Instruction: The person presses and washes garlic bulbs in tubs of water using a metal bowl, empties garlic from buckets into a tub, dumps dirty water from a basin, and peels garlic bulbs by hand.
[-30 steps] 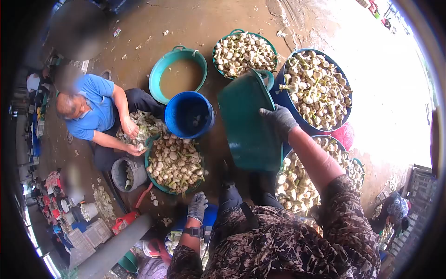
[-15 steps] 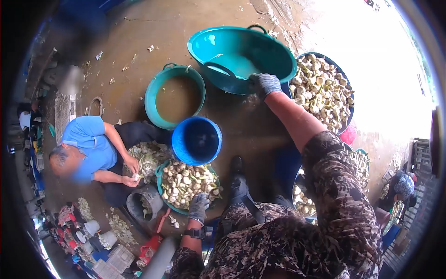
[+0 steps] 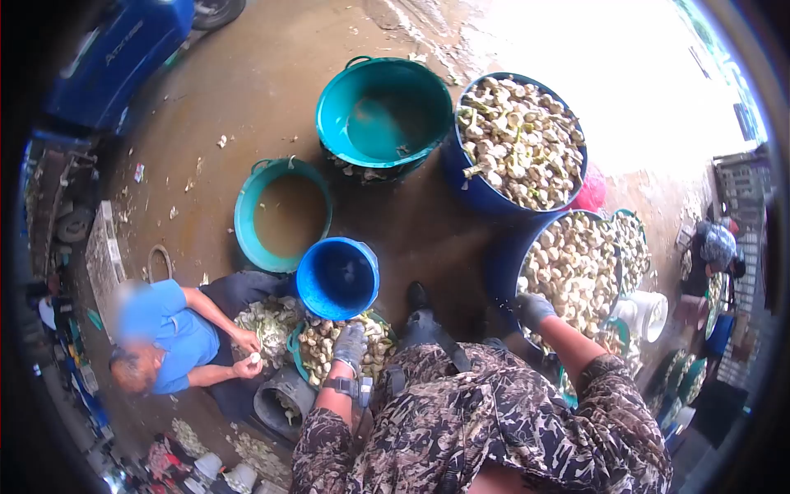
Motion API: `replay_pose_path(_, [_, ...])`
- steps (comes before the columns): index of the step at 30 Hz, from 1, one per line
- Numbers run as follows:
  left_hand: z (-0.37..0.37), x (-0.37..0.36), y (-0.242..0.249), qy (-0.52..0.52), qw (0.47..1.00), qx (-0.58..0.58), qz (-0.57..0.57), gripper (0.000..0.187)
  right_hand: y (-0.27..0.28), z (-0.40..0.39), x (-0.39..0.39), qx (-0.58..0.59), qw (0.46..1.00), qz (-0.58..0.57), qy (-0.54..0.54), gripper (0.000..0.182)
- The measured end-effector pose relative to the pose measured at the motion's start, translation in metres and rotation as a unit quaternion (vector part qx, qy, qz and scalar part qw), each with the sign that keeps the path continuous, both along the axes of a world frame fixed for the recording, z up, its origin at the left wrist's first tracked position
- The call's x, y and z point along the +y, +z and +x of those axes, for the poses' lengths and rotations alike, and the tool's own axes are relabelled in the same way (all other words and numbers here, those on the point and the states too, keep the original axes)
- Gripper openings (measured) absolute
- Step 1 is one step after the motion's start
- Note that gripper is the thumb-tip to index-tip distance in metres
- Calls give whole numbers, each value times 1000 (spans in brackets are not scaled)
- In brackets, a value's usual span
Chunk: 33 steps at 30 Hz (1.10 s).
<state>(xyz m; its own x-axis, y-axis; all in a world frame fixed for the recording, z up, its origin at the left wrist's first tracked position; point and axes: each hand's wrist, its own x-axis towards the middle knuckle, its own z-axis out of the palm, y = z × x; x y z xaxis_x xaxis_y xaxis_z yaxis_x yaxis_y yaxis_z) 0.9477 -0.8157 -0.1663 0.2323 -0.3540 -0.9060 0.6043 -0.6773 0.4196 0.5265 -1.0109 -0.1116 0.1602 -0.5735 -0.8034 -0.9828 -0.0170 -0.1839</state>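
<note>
My left hand (image 3: 351, 344), in a grey glove, reaches over a green tub (image 3: 294, 349) of pale garlic bulbs (image 3: 379, 344). Its fingers lie stretched over the bulbs, close below the rim of a blue bucket (image 3: 338, 278). My gloved right hand (image 3: 533, 311) is at the near left rim of a large blue drum (image 3: 507, 262), heaped with more bulbs (image 3: 573, 267); its fingers are too blurred to make out. Farther forward stands a wide green basin (image 3: 383, 114), out of reach of both hands.
A co-worker (image 3: 169, 329) in a blue shirt sits at left, holding a pale bulb near a grey bucket (image 3: 284, 401). Another green tub (image 3: 284, 214) holds murky water. A second full drum (image 3: 520, 140) stands ahead at right. A blue vehicle (image 3: 119, 62) is at far left.
My right hand has let go of the wide green basin and moved back to the drum at right. The basin now sits level, farther left. My left hand remains over the tub of bulbs.
</note>
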Motion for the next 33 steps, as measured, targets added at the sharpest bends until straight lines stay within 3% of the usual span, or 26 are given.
replay_pose_path(1, [6,7,-33,-16,998,34,-48,12,5,-21,20,2,1000,-1,-16,27])
replay_pose_path(3, [-6,-26,-7,-66,997,-10,-43,20,13,-71,63,46,989,-8,-143,31])
replay_pose_path(4, [-5,-29,-25,-131,990,-9,-57,24,4,-96,89,45,985,-10,-166,31])
replay_pose_path(6, [-37,-55,4,-173,980,-75,-57,24,-29,-146,142,55,984,-118,-119,40])
replay_pose_path(9, [-67,-72,2,-239,969,-35,-48,21,29,-161,180,76,935,-61,-342,61])
replay_pose_path(11, [-80,-82,-7,-283,958,32,-39,23,36,-185,222,64,907,-51,-412,66])
replay_pose_path(14, [-155,-87,30,-362,928,-81,-28,24,3,-227,315,58,864,-29,-500,66])
replay_pose_path(16, [-194,-92,39,-433,898,-76,-19,25,2,-242,370,53,894,-36,-443,57])
replay_pose_path(19, [-256,-103,37,-506,857,-99,-22,24,19,-253,441,70,881,-14,-468,46])
replay_pose_path(20, [-274,-108,32,-536,839,-94,-23,24,4,-256,475,84,893,-59,-437,34])
replay_pose_path(25, [-368,-120,56,-633,770,-70,-41,27,-13,-239,569,90,863,24,-496,34])
replay_pose_path(27, [-392,-135,46,-673,738,-35,-35,27,-13,-220,589,51,829,14,-557,52])
replay_pose_path(28, [-405,-144,40,-696,717,-21,-29,26,-24,-214,597,13,734,58,-677,65])
replay_pose_path(29, [-420,-153,36,-712,701,-18,-28,26,-15,-201,598,14,718,59,-694,65])
replay_pose_path(31, [-450,-168,27,-782,617,-70,-52,18,29,-186,582,-20,516,58,-855,75])
replay_pose_path(32, [-444,-190,-8,-858,473,-20,-198,10,-3,-170,607,-35,564,81,-821,77])
replay_pose_path(33, [-444,-212,-43,-835,511,28,-202,7,-34,-148,629,-16,620,28,-784,74])
